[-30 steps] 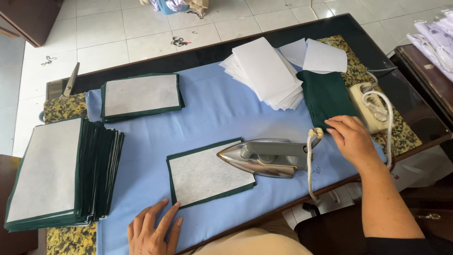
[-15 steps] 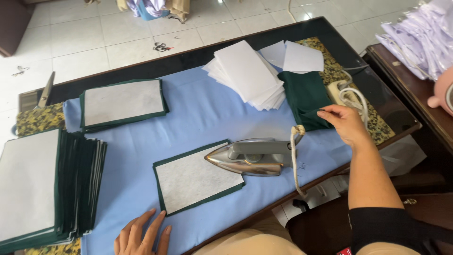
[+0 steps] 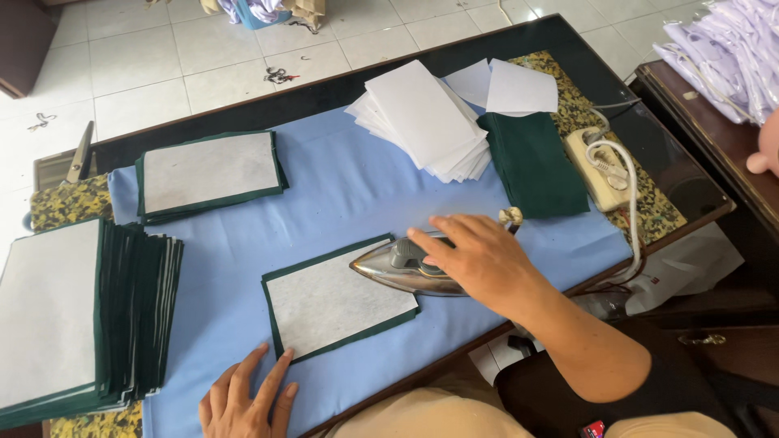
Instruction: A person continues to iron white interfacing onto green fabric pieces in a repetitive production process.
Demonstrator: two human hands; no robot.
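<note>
Our right hand [image 3: 479, 261] closes its grip over the handle of a shiny metal iron [image 3: 406, 268], whose pointed tip rests on the green-edged fabric piece [image 3: 337, 300] faced with white lining. Our left hand [image 3: 247, 397], fingers spread flat, pins that piece's near corner. The blue-covered surface [image 3: 349, 195] carries white sheets [image 3: 426, 122] beyond the grip; pale floor tiles [image 3: 162, 57] lie behind.

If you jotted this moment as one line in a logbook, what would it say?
right hand on iron | iron tip on white-faced green piece | left hand flat on blue cloth, at the piece's corner
</note>
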